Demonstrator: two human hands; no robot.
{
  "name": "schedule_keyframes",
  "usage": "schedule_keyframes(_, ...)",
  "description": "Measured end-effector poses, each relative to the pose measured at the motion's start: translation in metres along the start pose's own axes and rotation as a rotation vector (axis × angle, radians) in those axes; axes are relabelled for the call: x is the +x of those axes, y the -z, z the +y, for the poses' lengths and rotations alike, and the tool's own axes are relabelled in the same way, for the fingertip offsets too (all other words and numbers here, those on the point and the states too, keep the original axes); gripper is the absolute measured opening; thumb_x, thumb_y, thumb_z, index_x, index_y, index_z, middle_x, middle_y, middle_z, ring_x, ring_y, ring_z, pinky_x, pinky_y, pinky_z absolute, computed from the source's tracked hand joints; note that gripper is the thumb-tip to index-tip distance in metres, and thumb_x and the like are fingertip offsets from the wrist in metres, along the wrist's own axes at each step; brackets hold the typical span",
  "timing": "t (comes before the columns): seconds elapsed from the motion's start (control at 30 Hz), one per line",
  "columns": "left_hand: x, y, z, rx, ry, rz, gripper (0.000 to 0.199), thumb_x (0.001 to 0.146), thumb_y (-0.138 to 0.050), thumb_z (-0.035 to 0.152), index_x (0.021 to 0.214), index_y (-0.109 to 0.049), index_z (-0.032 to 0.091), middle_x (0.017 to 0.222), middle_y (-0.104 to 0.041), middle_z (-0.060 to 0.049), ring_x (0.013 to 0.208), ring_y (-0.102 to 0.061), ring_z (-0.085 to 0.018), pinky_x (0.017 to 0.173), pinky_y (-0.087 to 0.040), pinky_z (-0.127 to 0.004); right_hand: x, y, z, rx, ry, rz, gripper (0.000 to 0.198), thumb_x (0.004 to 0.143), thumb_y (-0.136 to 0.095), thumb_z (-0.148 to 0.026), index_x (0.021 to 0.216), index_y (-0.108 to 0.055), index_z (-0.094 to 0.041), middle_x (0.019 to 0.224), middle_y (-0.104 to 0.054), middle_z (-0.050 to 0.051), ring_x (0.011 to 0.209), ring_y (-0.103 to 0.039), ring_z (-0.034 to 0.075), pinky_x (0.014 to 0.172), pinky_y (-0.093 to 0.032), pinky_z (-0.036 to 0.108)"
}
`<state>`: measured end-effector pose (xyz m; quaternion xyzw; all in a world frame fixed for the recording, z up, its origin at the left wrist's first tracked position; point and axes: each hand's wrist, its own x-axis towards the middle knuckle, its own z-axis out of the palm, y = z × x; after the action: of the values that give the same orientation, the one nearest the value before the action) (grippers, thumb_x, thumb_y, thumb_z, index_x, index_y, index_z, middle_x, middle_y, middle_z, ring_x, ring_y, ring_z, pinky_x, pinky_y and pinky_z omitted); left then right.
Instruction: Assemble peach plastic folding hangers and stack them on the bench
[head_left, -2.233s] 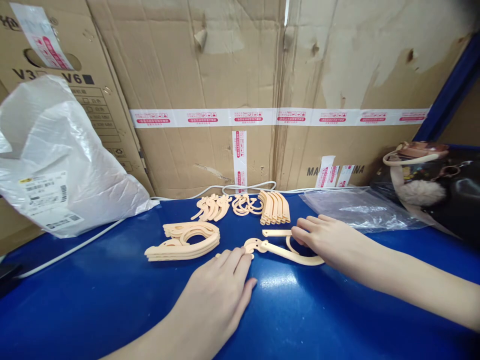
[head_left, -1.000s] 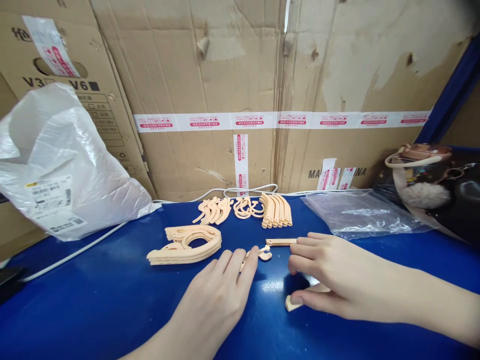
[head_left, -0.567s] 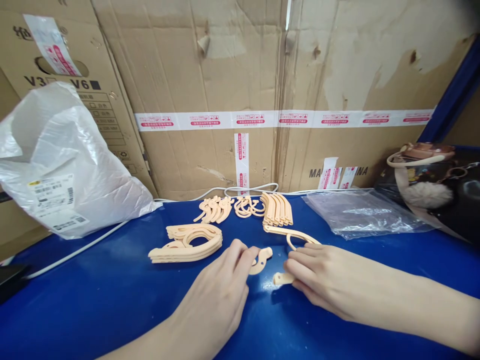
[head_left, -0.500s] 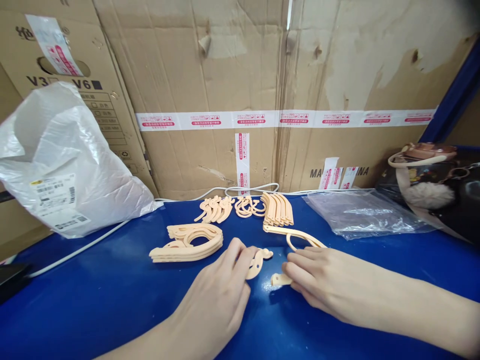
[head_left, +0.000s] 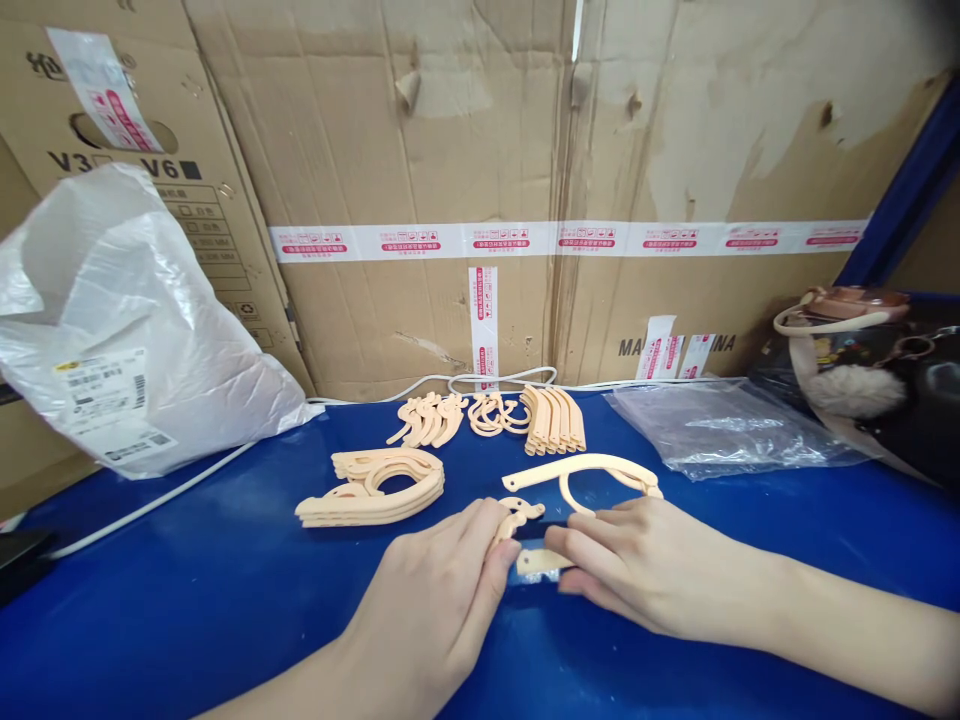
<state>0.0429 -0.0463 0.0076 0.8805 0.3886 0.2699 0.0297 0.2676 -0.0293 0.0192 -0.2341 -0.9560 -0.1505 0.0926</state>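
Note:
My left hand (head_left: 439, 590) is closed in a pinch on a small curved beige hanger piece (head_left: 529, 510) with a rounded, holed end. Beside it, my right hand (head_left: 645, 560) is wrapped round a beige folding hanger part whose long upper arm (head_left: 581, 466) reaches left above the fingers. A flat holed arm end (head_left: 534, 562) sticks out below those fingers, close to my left thumb but apart from the curved piece. The right fingers hide where these arms join. Folded beige hangers (head_left: 405, 508) lie stacked to the left of my hands.
Behind my hands on the blue table (head_left: 225, 600) lie several curved pieces (head_left: 435, 420), ring-like hooks (head_left: 487, 415) and a row of straight arms (head_left: 553, 420). A white bag (head_left: 142, 330) stands left; a clear plastic bag (head_left: 720, 425) lies right, near a dark bag (head_left: 922, 400). Cardboard (head_left: 420, 310) walls the back.
The hanger part in my right hand has turned and shifted left, its lower end coming nearer my left hand. My left thumb has come up against the curved piece, which has tilted.

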Motion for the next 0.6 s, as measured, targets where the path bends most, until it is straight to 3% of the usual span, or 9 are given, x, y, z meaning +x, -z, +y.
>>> schedule_keyframes(0.17,0.0015,0.0032,0.0018,-0.109,0.055,-0.051,0.029,0.099,-0.022,0.026,0.096,-0.051,0.022,0.085,-0.063,-0.001,0.076,-0.062,-0.015,0.068,-0.048,-0.026,0.0002,-0.0049,-0.0009,0.060,-0.048,0.090,0.030,0.101,-0.028,-0.026,0.112,-0.054,-0.015,0.079,-0.063,0.002,0.057,-0.058,0.013,0.053,-0.041,0.027)
schedule_keyframes(0.5,0.0025,0.0048,0.0017,-0.055,0.045,-0.146,0.032,0.100,-0.018,0.029,0.091,-0.048,0.021,0.071,-0.063,0.002,0.060,-0.060,-0.016,0.055,-0.039,-0.027,-0.0020,-0.0082,-0.0001,0.041,-0.091,0.163,0.031,0.101,-0.030,-0.026,0.116,-0.056,-0.017,0.077,-0.063,0.001,0.059,-0.058,0.011,0.054,-0.040,0.025)
schedule_keyframes(0.6,0.0025,0.0034,0.0003,0.002,0.018,-0.162,0.025,0.098,-0.027,0.032,0.088,-0.046,0.021,0.068,-0.061,0.002,0.056,-0.058,-0.016,0.051,-0.034,-0.027,-0.0016,-0.0087,0.0000,0.017,-0.081,0.206,0.031,0.101,-0.031,-0.026,0.117,-0.056,-0.018,0.074,-0.062,-0.001,0.056,-0.056,0.011,0.052,-0.038,0.025)
